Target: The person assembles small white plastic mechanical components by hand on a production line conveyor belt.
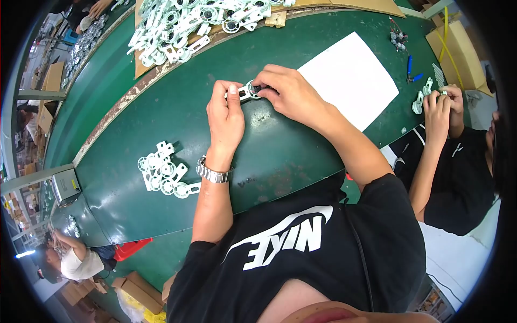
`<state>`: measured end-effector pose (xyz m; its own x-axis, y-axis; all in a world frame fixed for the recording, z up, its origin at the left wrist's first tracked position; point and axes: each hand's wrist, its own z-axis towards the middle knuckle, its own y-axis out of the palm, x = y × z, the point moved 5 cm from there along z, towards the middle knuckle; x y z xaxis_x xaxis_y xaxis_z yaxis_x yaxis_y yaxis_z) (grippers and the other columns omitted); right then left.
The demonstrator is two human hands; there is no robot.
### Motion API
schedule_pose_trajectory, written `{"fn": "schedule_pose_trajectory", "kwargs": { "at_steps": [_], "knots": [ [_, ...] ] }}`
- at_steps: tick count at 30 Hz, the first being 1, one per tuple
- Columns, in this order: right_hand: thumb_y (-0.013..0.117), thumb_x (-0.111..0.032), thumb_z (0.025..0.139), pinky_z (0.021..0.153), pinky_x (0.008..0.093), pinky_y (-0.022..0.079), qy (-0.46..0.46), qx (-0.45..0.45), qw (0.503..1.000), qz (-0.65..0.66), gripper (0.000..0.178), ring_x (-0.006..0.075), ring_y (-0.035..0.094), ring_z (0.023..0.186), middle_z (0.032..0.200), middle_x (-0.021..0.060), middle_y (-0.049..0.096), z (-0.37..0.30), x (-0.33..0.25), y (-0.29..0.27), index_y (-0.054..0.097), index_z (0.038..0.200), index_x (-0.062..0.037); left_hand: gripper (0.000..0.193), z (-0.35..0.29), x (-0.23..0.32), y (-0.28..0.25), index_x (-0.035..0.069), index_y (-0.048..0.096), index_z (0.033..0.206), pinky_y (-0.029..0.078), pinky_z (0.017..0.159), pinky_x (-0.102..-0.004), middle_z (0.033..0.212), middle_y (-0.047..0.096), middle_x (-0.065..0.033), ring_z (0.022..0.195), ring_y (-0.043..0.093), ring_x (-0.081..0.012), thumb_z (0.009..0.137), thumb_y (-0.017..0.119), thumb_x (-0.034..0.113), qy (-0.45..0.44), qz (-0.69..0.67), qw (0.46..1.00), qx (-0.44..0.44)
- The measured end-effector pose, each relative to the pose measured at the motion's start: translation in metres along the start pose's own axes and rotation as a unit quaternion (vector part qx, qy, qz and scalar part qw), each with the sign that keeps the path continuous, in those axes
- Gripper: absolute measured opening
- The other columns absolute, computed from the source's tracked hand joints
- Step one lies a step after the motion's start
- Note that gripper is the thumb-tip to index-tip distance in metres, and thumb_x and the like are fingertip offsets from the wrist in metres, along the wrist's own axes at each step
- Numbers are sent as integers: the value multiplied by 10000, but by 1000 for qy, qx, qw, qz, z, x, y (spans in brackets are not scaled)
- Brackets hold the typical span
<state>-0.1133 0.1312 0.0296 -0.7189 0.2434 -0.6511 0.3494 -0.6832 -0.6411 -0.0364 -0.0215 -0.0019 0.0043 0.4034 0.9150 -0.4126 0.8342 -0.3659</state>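
Observation:
A pale white-green plastic part with a ring at one end (245, 93) is held above the green table, level with the far half of the worktop. My left hand (225, 116) closes on its narrow end, thumb on top; a metal-banded watch is on that wrist. At the ring end, the thumb and fingers of my right hand (291, 92) are pinched around a small dark piece (257, 88) in the ring. The fingers partly cover this piece, so its exact shape is hidden. Left of my left forearm lies a small pile of similar plastic parts (166, 171).
Across the far edge, a large heap of like parts (186, 24) rests on cardboard. A white sheet (353, 75) lies right of my hands, with blue-handled cutters (411, 70) and a wire bundle (398, 39) beyond. At right, a co-worker's hands (439, 110) handle parts beside a cardboard box (460, 56).

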Motion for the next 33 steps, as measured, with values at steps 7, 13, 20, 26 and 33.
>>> {"fn": "schedule_pose_trajectory", "kwargs": {
  "at_steps": [7,13,20,26,33],
  "knots": [
    [829,-165,831,668,320,520,71,24,986,149,214,207,636,749,885,87,640,3,18,1,709,954,-37,254,-2,9,0,7,583,1020,478,689,-263,881,605,-36,730,554,-96,1099,478,225,33,-104,994,23],
    [694,-158,974,621,276,584,235,-136,869,413,309,145,692,743,903,93,685,-4,33,20,630,1225,10,252,-8,12,-2,17,540,1029,505,738,-275,982,585,-61,819,579,-119,1103,478,249,78,-116,990,12],
    [702,-101,950,584,269,557,256,-97,882,385,217,126,667,642,803,70,707,-9,29,14,710,1131,17,268,-6,14,2,15,532,997,465,705,-271,929,557,-48,773,528,-110,1107,465,251,84,-100,991,-5],
    [769,-100,836,578,288,526,235,-10,936,262,150,136,668,668,754,72,712,-8,50,32,735,957,-18,232,-10,11,9,16,580,978,449,719,-258,922,572,-37,798,522,-108,1093,485,194,71,-43,996,-14],
    [625,-213,1027,660,260,565,281,-124,855,418,282,117,657,762,943,49,694,1,33,13,686,1233,-31,252,3,4,0,29,555,988,463,648,-239,863,587,-22,694,533,-74,1106,474,236,31,-188,981,21]
  ]
}}
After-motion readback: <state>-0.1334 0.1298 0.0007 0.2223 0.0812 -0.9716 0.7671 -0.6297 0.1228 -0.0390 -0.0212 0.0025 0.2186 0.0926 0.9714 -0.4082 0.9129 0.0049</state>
